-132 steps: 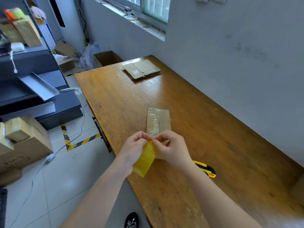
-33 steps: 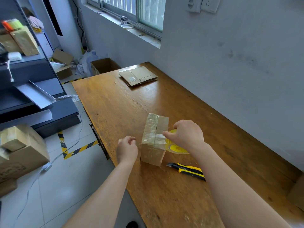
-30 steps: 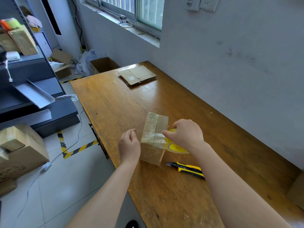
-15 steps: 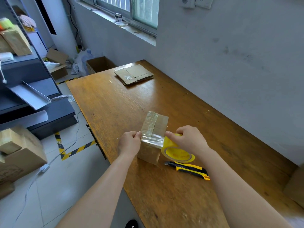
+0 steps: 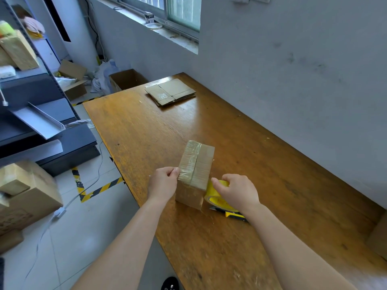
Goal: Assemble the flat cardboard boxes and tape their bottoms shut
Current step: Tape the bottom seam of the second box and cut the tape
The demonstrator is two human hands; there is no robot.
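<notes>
Tape stretching over the box, both hands busy!
The box (image 5: 195, 174) is standing near the table's (image 5: 146, 132) front edge. At its 9 o'clock the left hand (image 5: 162, 182) is pinching the clear strip against the side, while at 4 o'clock the right hand (image 5: 236, 191) is curling round the yellow tape roll (image 5: 213, 198). The flat boxes (image 5: 170, 92) are lying far off at 12.

Both forearms extended forward; left hand (image 5: 164, 182) fingers curled, pinching; right hand (image 5: 237, 192) curled in grip, knuckles up.
</notes>
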